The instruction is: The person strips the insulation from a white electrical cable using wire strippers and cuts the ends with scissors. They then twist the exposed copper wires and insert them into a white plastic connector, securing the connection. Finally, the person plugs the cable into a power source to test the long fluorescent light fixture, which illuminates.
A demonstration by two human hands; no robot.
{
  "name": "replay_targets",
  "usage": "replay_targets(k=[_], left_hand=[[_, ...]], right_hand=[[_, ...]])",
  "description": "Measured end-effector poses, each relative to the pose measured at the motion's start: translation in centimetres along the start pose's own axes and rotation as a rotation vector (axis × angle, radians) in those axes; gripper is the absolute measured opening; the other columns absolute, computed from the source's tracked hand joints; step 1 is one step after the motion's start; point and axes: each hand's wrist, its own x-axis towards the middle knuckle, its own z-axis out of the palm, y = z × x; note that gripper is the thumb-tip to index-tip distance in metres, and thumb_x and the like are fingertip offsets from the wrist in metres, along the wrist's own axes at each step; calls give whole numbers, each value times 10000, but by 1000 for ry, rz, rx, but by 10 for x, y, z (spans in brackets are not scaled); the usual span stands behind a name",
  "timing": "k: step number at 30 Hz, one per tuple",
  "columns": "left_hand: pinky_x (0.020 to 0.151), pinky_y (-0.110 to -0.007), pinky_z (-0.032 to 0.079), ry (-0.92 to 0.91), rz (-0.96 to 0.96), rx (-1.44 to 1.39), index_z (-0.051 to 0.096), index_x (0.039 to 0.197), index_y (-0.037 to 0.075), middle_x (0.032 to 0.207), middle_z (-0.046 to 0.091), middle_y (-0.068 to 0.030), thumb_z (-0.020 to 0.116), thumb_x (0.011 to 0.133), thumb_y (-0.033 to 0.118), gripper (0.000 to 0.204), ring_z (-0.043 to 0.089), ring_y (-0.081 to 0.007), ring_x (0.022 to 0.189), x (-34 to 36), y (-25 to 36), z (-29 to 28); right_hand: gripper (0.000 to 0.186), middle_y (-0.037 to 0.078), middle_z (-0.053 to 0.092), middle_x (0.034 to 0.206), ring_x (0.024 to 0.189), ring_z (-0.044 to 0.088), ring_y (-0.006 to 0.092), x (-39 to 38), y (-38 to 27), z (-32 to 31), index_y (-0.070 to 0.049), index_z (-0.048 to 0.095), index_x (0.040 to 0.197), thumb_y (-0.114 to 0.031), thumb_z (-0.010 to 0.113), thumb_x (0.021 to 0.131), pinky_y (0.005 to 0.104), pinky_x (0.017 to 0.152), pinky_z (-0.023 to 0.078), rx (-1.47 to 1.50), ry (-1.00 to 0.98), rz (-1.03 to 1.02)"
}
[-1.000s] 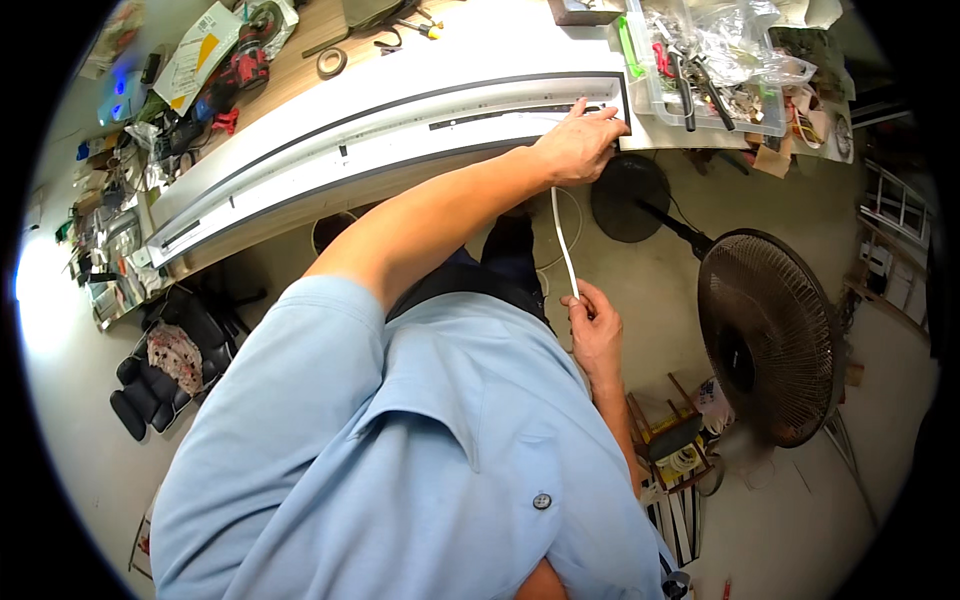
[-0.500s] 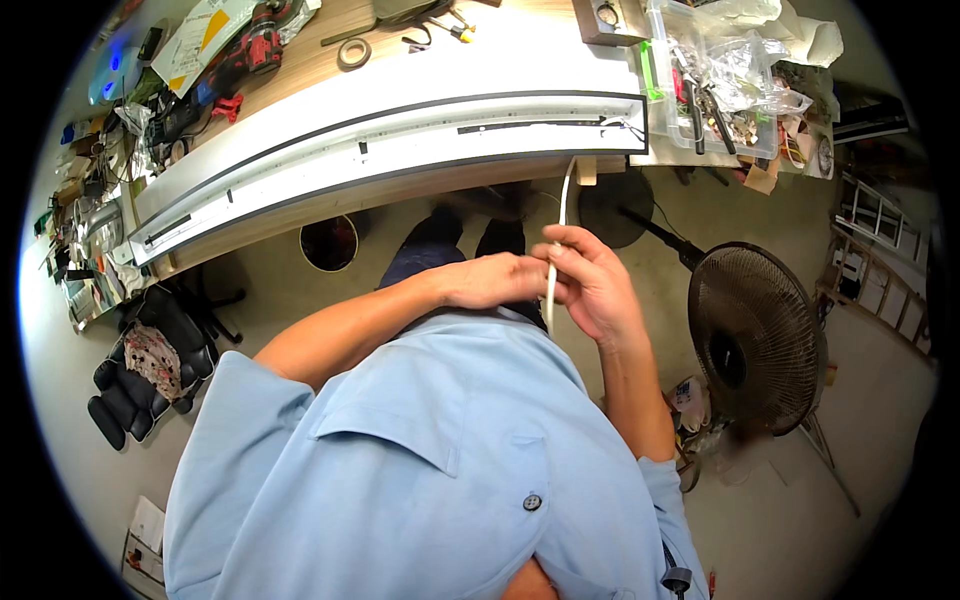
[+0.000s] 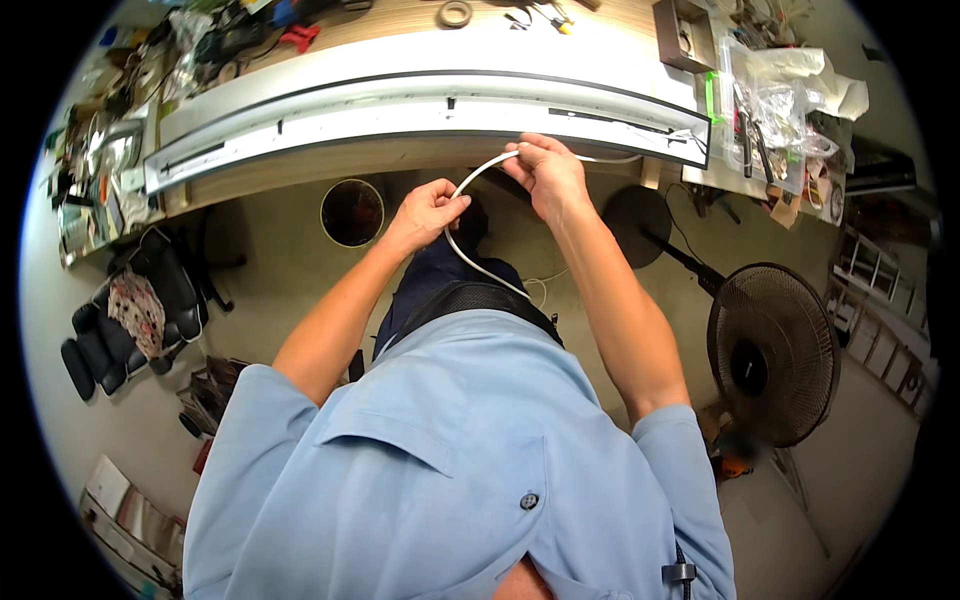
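My left hand (image 3: 425, 215) is closed on a white cable (image 3: 478, 263), pinching it between thumb and fingers near my waist. Higher and to the right, my right hand (image 3: 545, 178) grips the same cable just below the front of the bench. The cable arches between both hands, hangs in a loop below my left hand and also runs rightward toward the right end of a long light fixture (image 3: 365, 110). This narrow white housing with a black rim lies along the bench edge, with short black pieces and thin wires inside.
The wooden bench (image 3: 270, 186) holds a tape roll (image 3: 455, 12), a brown box (image 3: 683, 35), a clear plastic bin (image 3: 770, 140) and tool clutter. Around me are a black pedestal fan (image 3: 770, 350), a padded chair (image 3: 140, 310), a round bin (image 3: 352, 212) and ladders (image 3: 880, 340).
Both hands have moved up toward the bench and apart, the left leftward, the cable now bent in an arch between them. The view has shifted, so the surroundings sit differently in frame.
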Motion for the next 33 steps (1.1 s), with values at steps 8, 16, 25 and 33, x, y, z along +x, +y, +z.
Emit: replay_targets(k=[8, 16, 25, 33], left_hand=[[687, -430, 513, 570, 38, 617, 635, 919, 48, 753, 669, -178, 647, 846, 232, 198, 667, -342, 736, -90, -97, -94], [742, -405, 532, 780, -169, 733, 720, 907, 93, 829, 718, -129, 733, 859, 410, 321, 690, -283, 799, -157, -59, -264], [885, -285, 437, 295, 76, 266, 714, 1101, 58, 1029, 688, -11, 655, 928, 409, 396, 576, -121, 968, -119, -35, -347], [800, -329, 484, 392, 50, 408, 734, 1060, 28, 896, 713, -84, 597, 922, 397, 417, 637, -193, 867, -75, -74, -359]], right_hand=[[334, 224, 656, 1047, 888, 693, 271, 27, 51, 1, 67, 518, 1208, 107, 559, 879, 336, 675, 648, 83, 129, -105], [392, 208, 637, 1092, 972, 687, 295, 54, 42, -16, 71, 504, 1280, 110, 576, 896, 379, 825, 633, 231, 180, -222], [416, 148, 611, 993, 860, 656, 231, 60, 52, -6, 61, 490, 1327, 53, 580, 921, 367, 825, 635, 222, 352, -225], [219, 119, 672, 928, 812, 685, 223, 24, 76, 14, -51, 548, 1146, -92, 603, 939, 356, 696, 608, 82, 141, -252]])
